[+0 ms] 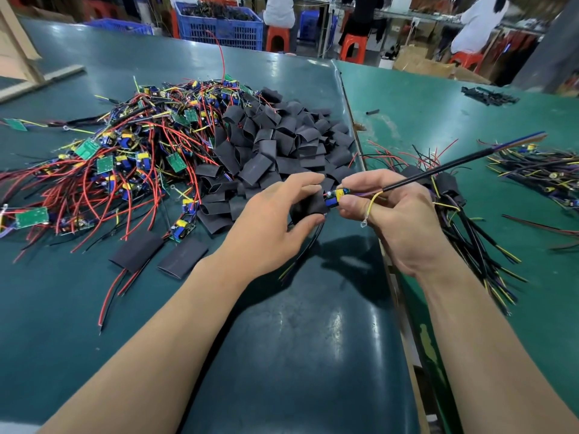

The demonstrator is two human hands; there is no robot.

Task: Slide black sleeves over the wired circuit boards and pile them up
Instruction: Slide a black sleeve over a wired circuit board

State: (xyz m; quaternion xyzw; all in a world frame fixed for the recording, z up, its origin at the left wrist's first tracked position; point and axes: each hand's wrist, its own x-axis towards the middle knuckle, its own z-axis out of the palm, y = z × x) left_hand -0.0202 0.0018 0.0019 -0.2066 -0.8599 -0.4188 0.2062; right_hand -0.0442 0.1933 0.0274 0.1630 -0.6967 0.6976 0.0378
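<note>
Pinching a black sleeve (pixel 308 208) in the left hand (pixel 272 220) and the circuit board (pixel 334 197) in the right hand (pixel 398 220) above the table (pixel 282 339), the person risked snagging the board's components or yellow wire (pixel 371 203) on the sleeve mouth.

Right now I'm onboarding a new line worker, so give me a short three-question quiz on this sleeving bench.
1. True or false: the left hand holds a black sleeve.
2. The heap of loose sleeves lies: A) left of the bare boards, B) right of them.
3. Which hand pinches the circuit board?

Key: 1 true; 2 B; 3 the right hand.
</note>
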